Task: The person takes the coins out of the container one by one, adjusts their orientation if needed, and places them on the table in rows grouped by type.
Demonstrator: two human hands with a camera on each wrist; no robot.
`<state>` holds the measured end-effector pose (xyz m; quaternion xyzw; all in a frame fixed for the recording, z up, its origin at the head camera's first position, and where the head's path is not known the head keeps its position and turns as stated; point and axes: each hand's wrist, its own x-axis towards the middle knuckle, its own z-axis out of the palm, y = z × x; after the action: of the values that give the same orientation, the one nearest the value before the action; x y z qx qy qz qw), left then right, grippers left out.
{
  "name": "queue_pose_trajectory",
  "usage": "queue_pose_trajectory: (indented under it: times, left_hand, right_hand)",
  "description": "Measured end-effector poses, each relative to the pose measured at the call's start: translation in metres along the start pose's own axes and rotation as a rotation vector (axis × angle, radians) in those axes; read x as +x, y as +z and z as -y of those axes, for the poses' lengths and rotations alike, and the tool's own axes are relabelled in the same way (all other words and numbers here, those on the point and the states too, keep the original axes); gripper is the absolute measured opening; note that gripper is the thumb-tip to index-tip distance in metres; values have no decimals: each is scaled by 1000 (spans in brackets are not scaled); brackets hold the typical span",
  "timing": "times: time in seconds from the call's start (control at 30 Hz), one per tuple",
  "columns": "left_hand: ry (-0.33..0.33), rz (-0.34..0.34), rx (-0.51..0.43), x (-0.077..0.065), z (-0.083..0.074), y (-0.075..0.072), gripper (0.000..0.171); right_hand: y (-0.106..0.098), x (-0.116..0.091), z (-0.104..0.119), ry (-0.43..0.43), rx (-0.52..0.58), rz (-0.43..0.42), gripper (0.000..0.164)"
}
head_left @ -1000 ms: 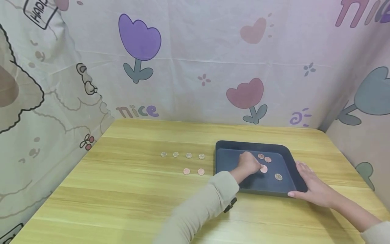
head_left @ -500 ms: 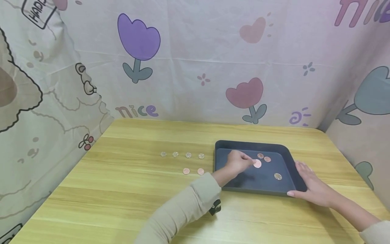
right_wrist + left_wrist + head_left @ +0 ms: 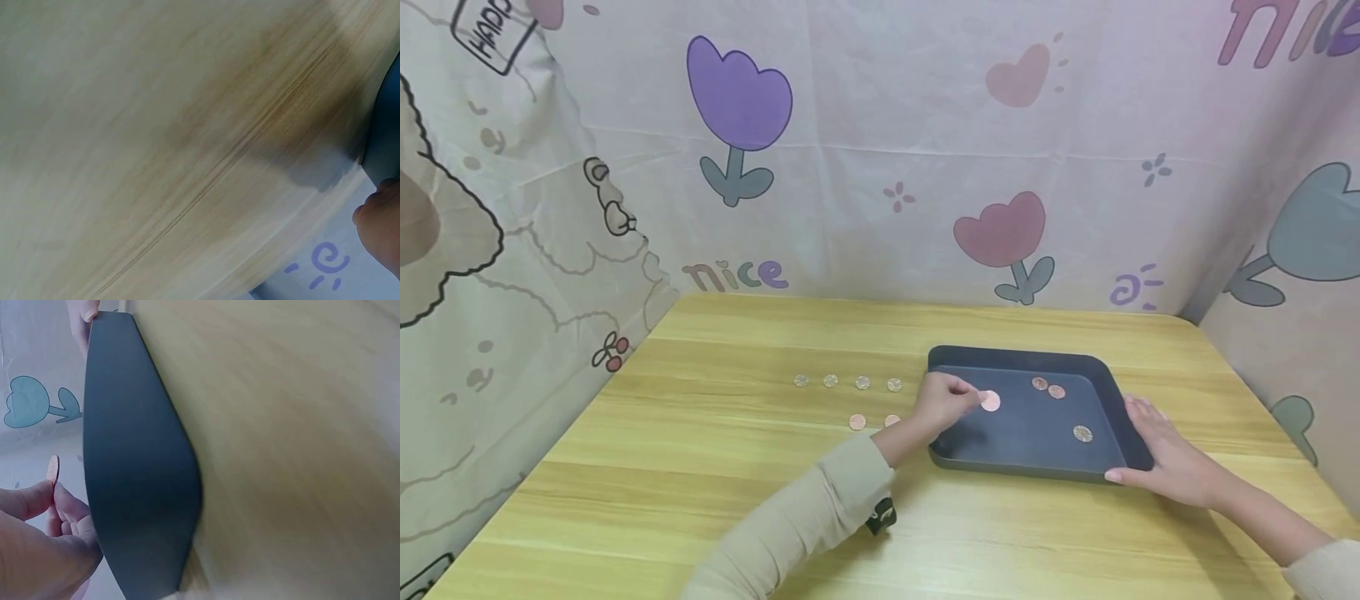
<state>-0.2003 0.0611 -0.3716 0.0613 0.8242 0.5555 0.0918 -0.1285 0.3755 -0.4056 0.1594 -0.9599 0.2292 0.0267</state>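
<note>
A copper-coloured coin (image 3: 991, 401) is pinched between the thumb and fingertips of my left hand (image 3: 942, 404), over the left part of a dark shallow tray (image 3: 1022, 360). The left wrist view shows this coin (image 3: 54, 470) edge-on, above the level of the tray's wall (image 3: 140, 444). My right hand (image 3: 1176, 458) rests against the tray's right side, fingers stretched along the outer wall and thumb at the front corner. Inside the tray lie two copper coins (image 3: 1048, 387) near the back and one gold-toned coin (image 3: 1082, 433) near the front right.
Left of the tray, several pale gold coins (image 3: 847, 382) lie in a row on the wooden table (image 3: 737, 450). Nearer the front are two copper coins (image 3: 857, 422), one partly covered by the left wrist. A printed cloth (image 3: 865, 100) hangs behind the table.
My left hand has lifted the copper coin from the tray's middle and carried it left toward the left wall. The right hand has stayed at the tray's right side.
</note>
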Motion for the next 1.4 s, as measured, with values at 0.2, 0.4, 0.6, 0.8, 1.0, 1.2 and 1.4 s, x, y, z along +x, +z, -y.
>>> queue_pose_trajectory:
  times: [0.2,0.4,0.6,0.8,1.0,1.2,1.4]
  left_hand:
    - [-1,-4,-8,-5,14,-22,18]
    - [-32,-12,-30,-11,24,-44,18]
    - [-50,8,-107,-16,33,-64,20]
    - [-48,-24,-61,-20,42,-80,18]
    - [-53,-65,54,-25,51,-97,14]
    - [-88,-71,66,-33,62,-118,16]
    - [-112,-93,94,-40,71,-136,19]
  right_hand:
    - [0,1,2,-8,-10,-3,106]
    - [2,0,-1,-36,-35,-25,105]
    - [2,0,-3,-47,-52,-34,105]
    - [2,0,-2,-57,-70,-37,104]
    - [1,-1,-1,-54,-98,-33,104]
    - [-3,2,1,-21,-81,1,106]
    - [-7,4,3,-5,-67,22,106]
